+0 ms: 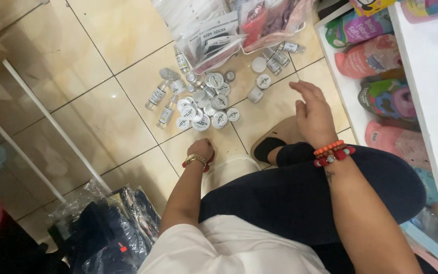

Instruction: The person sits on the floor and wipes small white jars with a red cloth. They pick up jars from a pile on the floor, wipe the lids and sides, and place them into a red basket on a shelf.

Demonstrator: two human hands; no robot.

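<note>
I sit on a tiled floor with dark trousers and a slipper (275,142) in front of me. My left hand (201,149) is closed into a fist, knuckles resting on the floor just below a cluster of small white-capped jars (206,109); whether it holds anything is hidden. My right hand (312,112) hovers open over the tile, fingers spread, right of the jars. Small clear bottles (164,101) lie at the cluster's left, and more jars and bottles (267,76) lie further back.
A clear bag of packaged goods (229,30) lies behind the jars. A white shelf (429,101) with colourful pouches stands at the right. White rods (51,124) cross the floor at left, and plastic-wrapped dark clothes (107,228) lie near my left elbow.
</note>
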